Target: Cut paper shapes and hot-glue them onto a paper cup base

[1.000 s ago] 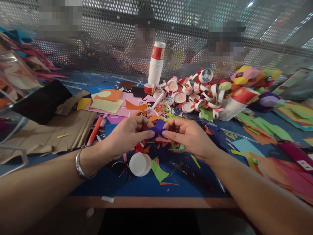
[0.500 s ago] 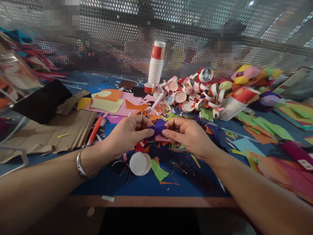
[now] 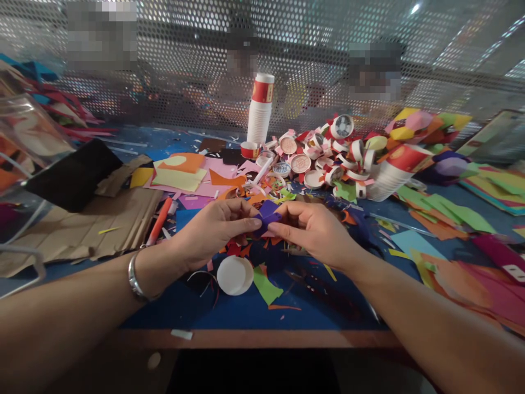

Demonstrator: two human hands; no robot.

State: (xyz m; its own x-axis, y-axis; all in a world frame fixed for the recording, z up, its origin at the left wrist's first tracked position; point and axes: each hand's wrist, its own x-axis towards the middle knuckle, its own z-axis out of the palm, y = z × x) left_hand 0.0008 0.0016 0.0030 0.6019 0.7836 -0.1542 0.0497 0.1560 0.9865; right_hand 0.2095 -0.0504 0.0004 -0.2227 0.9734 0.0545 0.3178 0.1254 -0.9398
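Observation:
Both hands meet over the middle of the blue table (image 3: 229, 312). My left hand (image 3: 213, 230) and my right hand (image 3: 315, 230) each pinch one end of a small purple paper piece (image 3: 267, 215) between thumb and forefinger. The fingers are closed on it, and the paper looks folded or curled between them. A silver bracelet (image 3: 133, 276) sits on my left wrist. Just below the hands lie a white round cup bottom (image 3: 234, 275) and a green paper scrap (image 3: 266, 286).
Coloured paper sheets and scraps litter the table. A stack of paper cups (image 3: 260, 109) stands at the back, with a pile of cut cup rings (image 3: 328, 158) and a tipped cup stack (image 3: 394, 172) to its right. Cardboard (image 3: 82, 224) and an orange pen (image 3: 159, 220) lie left. Black scissors (image 3: 315, 284) rest under my right forearm.
The two hands have drawn slightly closer together, and the purple paper piece is squeezed shorter between the fingertips. Nothing else on the table has moved.

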